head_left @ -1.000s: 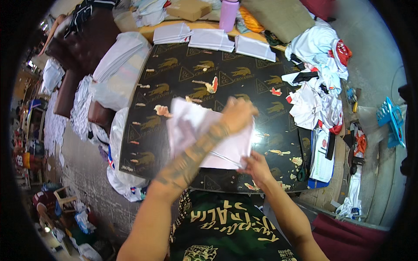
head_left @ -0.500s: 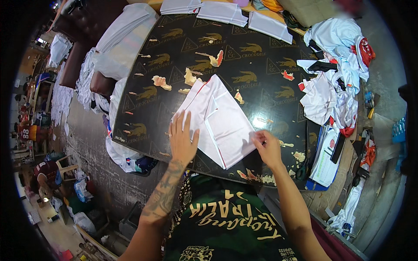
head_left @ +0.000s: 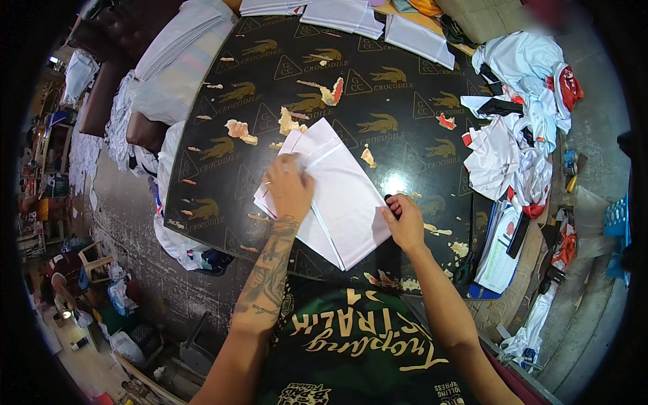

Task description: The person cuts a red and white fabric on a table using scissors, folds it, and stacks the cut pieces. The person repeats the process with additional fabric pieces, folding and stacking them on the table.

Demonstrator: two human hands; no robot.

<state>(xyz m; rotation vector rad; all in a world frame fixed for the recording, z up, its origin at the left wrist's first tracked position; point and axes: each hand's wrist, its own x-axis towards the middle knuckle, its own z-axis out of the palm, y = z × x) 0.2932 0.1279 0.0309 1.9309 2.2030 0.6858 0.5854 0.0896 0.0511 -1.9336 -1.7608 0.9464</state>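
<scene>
A folded piece of white fabric lies askew on the dark tabletop, close to me. A narrow strip-like edge crosses it, and several layers show at its left side. My left hand is over the left part of the fabric with its fingers bent down onto a fold; the fingertips are slightly blurred. At the fabric's right corner, my right hand pinches the edge between thumb and curled fingers.
Folded white stacks line the table's far edge. Crumpled white and red garments lie at the right, above papers on a blue clipboard and dark scissors. A large white fabric pile is at far left. The dark tabletop has peeled patches.
My left hand has gone from lying flat to bent fingers, moving slightly up and right. The fabric's left part is folded over differently. My right hand has shifted slightly left, staying at the right corner.
</scene>
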